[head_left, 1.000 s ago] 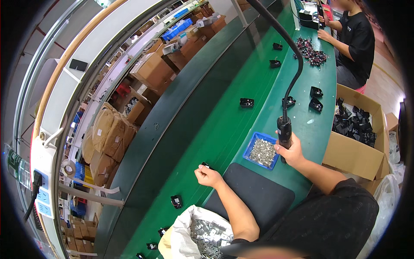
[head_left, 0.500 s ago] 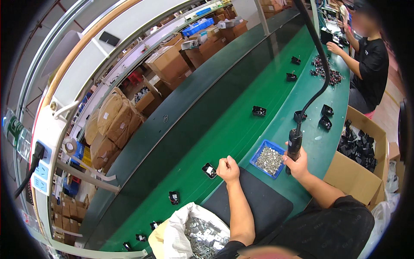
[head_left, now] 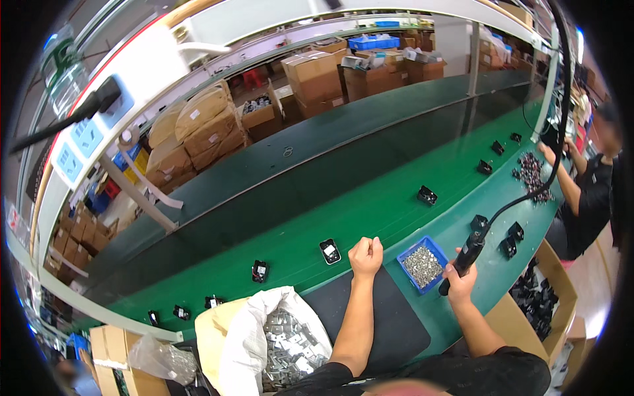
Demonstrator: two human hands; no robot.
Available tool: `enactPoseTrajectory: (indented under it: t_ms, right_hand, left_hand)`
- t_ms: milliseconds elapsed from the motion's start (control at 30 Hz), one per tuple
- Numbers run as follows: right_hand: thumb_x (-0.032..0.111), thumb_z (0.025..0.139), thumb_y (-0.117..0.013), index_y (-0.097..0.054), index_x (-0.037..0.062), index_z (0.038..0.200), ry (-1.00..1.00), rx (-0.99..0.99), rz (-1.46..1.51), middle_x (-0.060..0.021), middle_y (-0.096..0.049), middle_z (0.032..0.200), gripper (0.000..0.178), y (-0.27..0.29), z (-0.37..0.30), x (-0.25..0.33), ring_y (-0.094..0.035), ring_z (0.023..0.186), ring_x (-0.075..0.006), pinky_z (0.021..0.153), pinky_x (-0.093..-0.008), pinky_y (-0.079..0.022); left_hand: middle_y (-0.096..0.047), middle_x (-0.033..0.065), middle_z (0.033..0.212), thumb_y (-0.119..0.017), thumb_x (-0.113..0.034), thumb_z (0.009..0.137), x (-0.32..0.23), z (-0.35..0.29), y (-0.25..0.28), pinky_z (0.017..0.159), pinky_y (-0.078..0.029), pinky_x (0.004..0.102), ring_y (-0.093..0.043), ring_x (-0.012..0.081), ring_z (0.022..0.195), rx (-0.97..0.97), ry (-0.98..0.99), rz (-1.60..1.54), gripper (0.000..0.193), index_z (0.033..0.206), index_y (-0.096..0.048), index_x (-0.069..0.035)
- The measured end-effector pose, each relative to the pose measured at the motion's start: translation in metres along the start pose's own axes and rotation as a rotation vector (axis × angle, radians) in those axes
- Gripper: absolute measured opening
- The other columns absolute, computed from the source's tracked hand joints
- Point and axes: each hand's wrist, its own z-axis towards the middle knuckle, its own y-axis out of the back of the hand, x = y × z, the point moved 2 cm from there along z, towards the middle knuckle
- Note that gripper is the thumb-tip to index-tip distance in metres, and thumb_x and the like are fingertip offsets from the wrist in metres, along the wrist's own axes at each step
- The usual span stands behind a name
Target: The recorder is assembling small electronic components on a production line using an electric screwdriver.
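My right hand is wrapped round a black corded electric screwdriver, its cable rising to the upper right. Beside it sits a blue tray full of small metal screws. My left hand is closed in a fist over the far edge of a dark mat; whatever it may hold is hidden. Just left of that fist, apart from it, a small black housing with a white part inside lies on the green conveyor belt.
Near my left arm stands a white sack of flat metal pieces. More black housings are spaced along the belt. On the right are loose housings, a carton of black parts, and a co-worker beside a heap of small parts.
The view has turned, shifting the whole scene. The housing near my left fist now lies farther from it. My right hand keeps its hold on the screwdriver.
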Motion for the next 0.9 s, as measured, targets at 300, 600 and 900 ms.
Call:
enactPoseTrajectory:
  t_ms: [300, 600, 900]
  right_hand:
    - [0.005, 0.081, -0.060, -0.045, -0.0024, 0.122, 0.060, 0.028, -0.113, -0.0052, -0.055, 0.075, 0.044, -0.002, 0.000, 0.004, -0.054, 0.060, -0.0129, 0.057, -0.0257, -0.045]
    - [0.007, 0.082, -0.062, -0.045, -0.0014, 0.122, 0.085, 0.018, -0.034, -0.0050, -0.055, 0.077, 0.045, 0.000, 0.000, -0.002, -0.053, 0.060, -0.0122, 0.057, -0.0257, -0.046]
    - [0.002, 0.076, -0.065, -0.046, -0.0012, 0.117, 0.029, 0.046, 0.036, -0.0013, -0.053, 0.075, 0.045, 0.004, -0.005, -0.003, -0.053, 0.063, -0.0092, 0.058, -0.0236, -0.044]
  left_hand:
    - [-0.045, 0.0066, 0.050, -0.066, -0.006, 0.081, -0.002, -0.001, 0.000, 0.041, -0.037, 0.0323, -0.046, 0.0205, 0.041, 0.013, -0.002, -0.018, 0.030, 0.060, -0.044, -0.006]
    - [-0.049, 0.0067, 0.051, -0.066, -0.007, 0.080, -0.015, 0.003, -0.004, 0.041, -0.039, 0.0331, -0.051, 0.0207, 0.042, 0.113, -0.043, -0.024, 0.028, 0.060, -0.047, -0.006]
    - [-0.063, 0.0128, 0.079, -0.064, -0.019, 0.084, -0.083, 0.002, -0.034, 0.065, -0.050, 0.0391, -0.062, 0.0312, 0.073, 0.804, 0.025, -0.095, 0.015, 0.084, -0.061, -0.005]
